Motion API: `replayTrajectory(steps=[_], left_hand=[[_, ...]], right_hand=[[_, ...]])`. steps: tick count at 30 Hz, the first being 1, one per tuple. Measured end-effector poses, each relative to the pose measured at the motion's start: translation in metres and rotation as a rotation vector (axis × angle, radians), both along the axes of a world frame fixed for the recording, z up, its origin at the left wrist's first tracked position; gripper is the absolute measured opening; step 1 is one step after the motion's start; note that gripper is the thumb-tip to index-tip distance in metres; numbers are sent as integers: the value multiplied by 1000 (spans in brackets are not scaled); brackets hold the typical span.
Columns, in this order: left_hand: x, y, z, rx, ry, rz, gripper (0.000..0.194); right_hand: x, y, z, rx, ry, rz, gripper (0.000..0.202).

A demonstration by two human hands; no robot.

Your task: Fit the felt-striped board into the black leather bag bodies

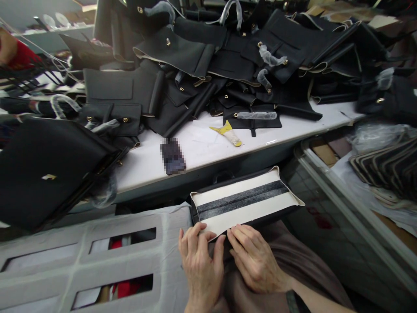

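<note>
Head view:
1. We see the black bag (243, 200) over the lap (293, 250), near the bench (203, 150), cream panel (247, 212) upward.
2. Our left hand (202, 263) and right hand (256, 256), fingers curled nearly together, pinch its near edge.
3. We would judge it best to press evenly, pinches close-set, panel smooth.

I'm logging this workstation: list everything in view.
Rectangular leathery bag: one, black with cream panel, lap
Flat table: one, white, ahead
Leathery bag pieces: many, black, heaped on table
Plastic-wrapped handles: several, whitish, in heap
Large leathery bag: one, black, left
Blurred rectangular slab: one, dark, table edge
Pointed tool: one, yellow and whitish, table
Slotted flat board: one, grey, lower left
Stacked flat pieces: several, black and cream, right
Crumpled plastic: one heap, clear, right
Person: one, red clothing, partly visible, upper left
Left hand: one, bare, panel's near edge
Right hand: one, dark wristband, same edge
</note>
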State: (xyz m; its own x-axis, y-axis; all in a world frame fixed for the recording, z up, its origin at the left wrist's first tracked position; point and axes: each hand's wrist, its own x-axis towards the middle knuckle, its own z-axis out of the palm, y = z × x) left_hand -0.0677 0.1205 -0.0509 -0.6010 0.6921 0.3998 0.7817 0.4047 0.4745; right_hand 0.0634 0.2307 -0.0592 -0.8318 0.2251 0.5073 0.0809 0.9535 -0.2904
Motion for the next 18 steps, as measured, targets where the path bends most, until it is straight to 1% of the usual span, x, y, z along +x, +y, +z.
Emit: replayTrajectory(steps=[7,13,18], left_hand=[[-7,-12,-2,-9,-50,26,7],[-14,-17,1,-30,-42,-34,4],[-11,-13,-4,51,-149,-25,3]], right_hand=[[-9,-5,2,20,-4,42,40],[-9,-7,-1,20,-55,53,43],[-9,-7,-2,40,-56,47,45]])
